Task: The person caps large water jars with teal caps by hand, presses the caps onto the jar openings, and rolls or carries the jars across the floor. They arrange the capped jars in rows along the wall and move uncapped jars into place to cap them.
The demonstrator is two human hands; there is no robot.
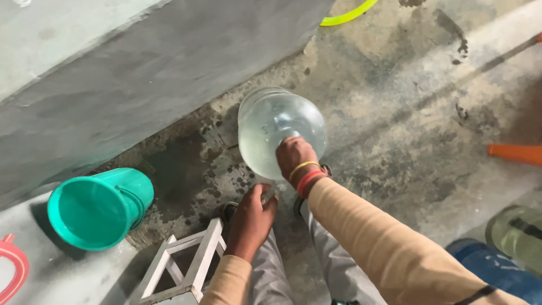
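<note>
A large clear plastic water jug (pixel 271 127) stands on the wet concrete floor (pixel 395 118) in front of me, partly filled with water. My right hand (pixel 294 157) is closed over the jug's top at the neck; its wrist carries a yellow and a red band. My left hand (pixel 251 219) hovers just below the jug's near side, fingers curled near a small pale object that I cannot make out. Both arms wear tan sleeves. My grey trouser legs and dark sandals show beneath the hands.
A green plastic bucket (pixel 96 209) stands at the left by a grey wall (pixel 141 68). A white wooden stool frame (pixel 183 265) sits beside my left arm. An orange object (pixel 516 153) lies right, a yellow-green hose (pixel 347 14) at top, a blue item (pixel 491 265) bottom right.
</note>
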